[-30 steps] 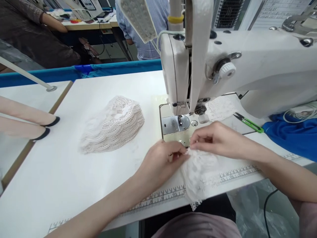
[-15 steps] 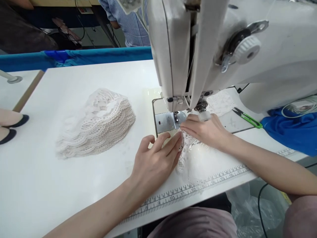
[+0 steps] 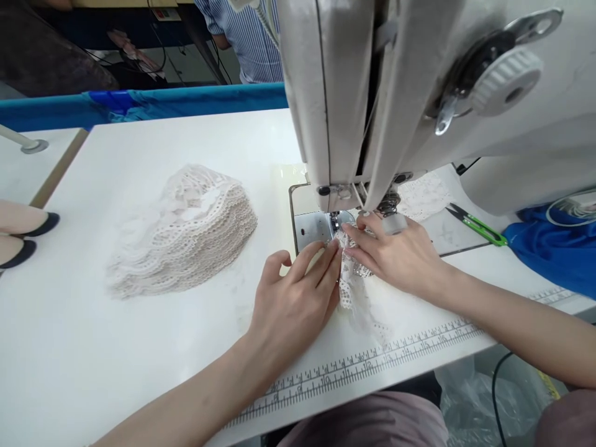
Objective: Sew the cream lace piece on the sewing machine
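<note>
Green-handled snips (image 3: 482,229) lie just beside crumpled blue cloth (image 3: 552,251). Behind the white surface (image 3: 153,347) runs a teal fabric band (image 3: 209,97), with a striped-shirted person (image 3: 258,49) beyond it.

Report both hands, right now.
Left hand: touching the lace piece; whether it grips cannot be told.
Right hand: on the same lace piece, partly open; grip cannot be told.

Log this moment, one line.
left hand: on lace piece | right hand: on same piece | lace stack: left of sewing machine | green thread snips: beside blue fabric
</note>
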Tool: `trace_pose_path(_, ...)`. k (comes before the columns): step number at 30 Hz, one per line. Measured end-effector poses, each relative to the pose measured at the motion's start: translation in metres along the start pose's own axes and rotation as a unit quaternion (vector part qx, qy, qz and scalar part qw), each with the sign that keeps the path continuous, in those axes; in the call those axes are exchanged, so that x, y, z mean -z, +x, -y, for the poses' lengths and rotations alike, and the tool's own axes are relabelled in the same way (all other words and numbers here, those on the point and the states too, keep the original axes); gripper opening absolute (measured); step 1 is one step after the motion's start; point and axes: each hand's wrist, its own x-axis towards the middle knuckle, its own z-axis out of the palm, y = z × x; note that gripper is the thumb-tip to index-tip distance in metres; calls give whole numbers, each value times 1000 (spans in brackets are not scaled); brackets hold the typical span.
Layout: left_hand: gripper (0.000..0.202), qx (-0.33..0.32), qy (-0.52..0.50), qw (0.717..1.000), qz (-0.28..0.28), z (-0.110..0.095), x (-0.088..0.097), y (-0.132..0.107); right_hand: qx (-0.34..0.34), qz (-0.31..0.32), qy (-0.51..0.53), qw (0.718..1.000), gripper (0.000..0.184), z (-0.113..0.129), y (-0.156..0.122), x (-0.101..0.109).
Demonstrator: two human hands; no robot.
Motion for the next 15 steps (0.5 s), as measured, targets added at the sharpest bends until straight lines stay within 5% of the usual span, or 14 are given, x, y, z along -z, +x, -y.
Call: trace_pose_path(15, 35, 19, 21, 999, 15, -1, -3, 3, -10, -13, 4, 1000, 37, -6, 3, -10)
